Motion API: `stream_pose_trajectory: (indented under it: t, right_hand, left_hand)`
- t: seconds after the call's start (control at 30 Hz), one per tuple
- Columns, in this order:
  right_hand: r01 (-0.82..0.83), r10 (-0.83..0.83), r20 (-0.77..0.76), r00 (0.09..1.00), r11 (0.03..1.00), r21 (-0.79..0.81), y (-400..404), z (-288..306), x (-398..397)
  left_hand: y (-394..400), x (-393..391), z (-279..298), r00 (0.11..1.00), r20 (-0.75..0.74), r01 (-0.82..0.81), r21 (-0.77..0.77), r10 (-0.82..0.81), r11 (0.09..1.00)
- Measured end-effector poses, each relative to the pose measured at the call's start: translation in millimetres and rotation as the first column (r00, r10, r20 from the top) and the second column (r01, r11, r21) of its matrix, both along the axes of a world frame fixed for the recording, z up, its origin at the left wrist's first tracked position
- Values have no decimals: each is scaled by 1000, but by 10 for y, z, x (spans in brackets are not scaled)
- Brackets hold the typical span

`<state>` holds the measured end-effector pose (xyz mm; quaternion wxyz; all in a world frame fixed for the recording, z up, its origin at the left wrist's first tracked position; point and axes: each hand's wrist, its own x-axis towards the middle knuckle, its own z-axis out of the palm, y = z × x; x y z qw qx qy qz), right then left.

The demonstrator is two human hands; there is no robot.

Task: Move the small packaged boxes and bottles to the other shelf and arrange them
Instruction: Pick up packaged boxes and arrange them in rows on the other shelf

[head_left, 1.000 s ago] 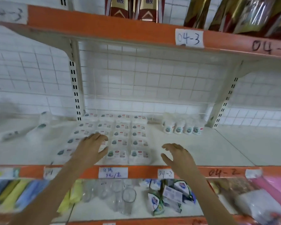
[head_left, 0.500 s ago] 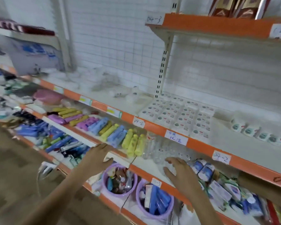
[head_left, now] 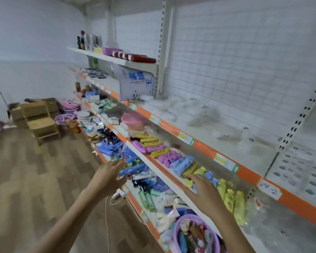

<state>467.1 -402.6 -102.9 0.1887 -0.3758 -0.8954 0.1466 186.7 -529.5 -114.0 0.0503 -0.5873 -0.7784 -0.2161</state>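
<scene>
Since half a second ago the view has swung further left along the aisle, and the small packaged boxes (head_left: 299, 168) have slid to the far edge at 3 o'clock, blurred, probably in flat rows on the orange-edged shelf (head_left: 204, 149). Both hands hold nothing: left hand (head_left: 109, 177) at 7 o'clock, fingers spread wide; right hand (head_left: 204, 193) at 5 o'clock, fingers loose, over coloured packets (head_left: 173, 157).

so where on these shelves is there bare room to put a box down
Bare room looks likeliest on the orange-edged shelf, between the printed sack and the blurred small bottles. The row of pouches below is packed, and so is the tube shelf near both hands.
</scene>
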Motion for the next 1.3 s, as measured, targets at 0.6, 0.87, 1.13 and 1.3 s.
stream_pose_trajectory:
  t: [0.6,0.87,1.13,1.3]
  right_hand:
    - [198,-192,-99,976,979,54,1701,386,-1572]
    - [364,-347,-198,917,930,58,3048,762,-1722]
    - [404,-408,-160,899,913,-55,4114,1043,-2086]
    - [411,-410,38,911,910,-50,4630,1058,-2381]
  left_hand:
    - [2039,-1876,427,948,193,239,88,-252,967]
    - [3829,-2108,868,876,72,463,144,-476,874]
    - [5415,-2085,1220,790,-8,613,-8,-613,790]
    - [6255,-2158,1202,770,-55,619,-181,-636,764]
